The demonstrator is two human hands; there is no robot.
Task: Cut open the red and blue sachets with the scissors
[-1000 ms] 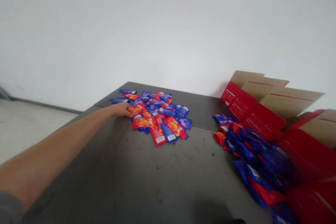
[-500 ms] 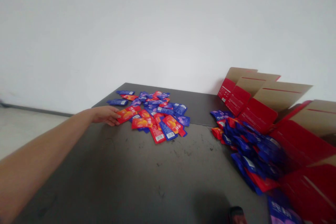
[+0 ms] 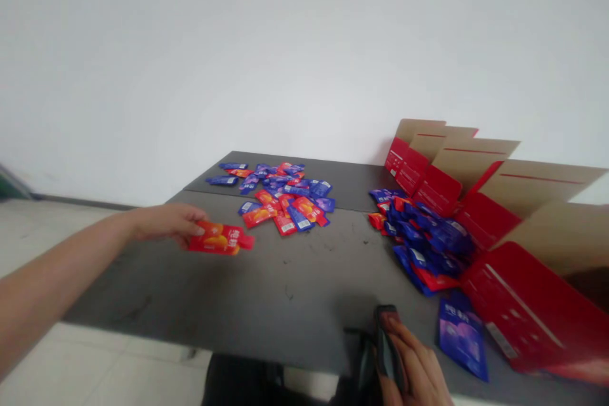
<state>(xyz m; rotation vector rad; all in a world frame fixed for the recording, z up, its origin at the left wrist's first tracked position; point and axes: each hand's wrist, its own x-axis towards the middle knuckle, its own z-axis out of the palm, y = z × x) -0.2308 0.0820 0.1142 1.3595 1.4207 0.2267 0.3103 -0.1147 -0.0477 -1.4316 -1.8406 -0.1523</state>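
Over the left part of the dark table, my left hand point(image 3: 183, 225) pinches a red-orange pouch point(image 3: 216, 238) by one end, its spouted end pointing right. To the right of it lies a loose pile of blue and red pouches point(image 3: 285, 193), apart from the hand. Near the front edge, my right hand point(image 3: 419, 365) is wrapped round a black and reddish handheld scanner point(image 3: 392, 346), with a cable beside it. A single blue pouch point(image 3: 461, 336) lies flat to the right of that hand.
A row of open red cardboard boxes point(image 3: 514, 317) with raised brown flaps lines the table's right side. Beside them sits a second heap of blue and red pouches point(image 3: 423, 241). A white wall point(image 3: 285, 57) stands behind the grey table point(image 3: 266, 292).
My left hand has drawn the red-orange pouch off the left of the pile, toward me. My right hand with the scanner has come into view as the view tipped down.
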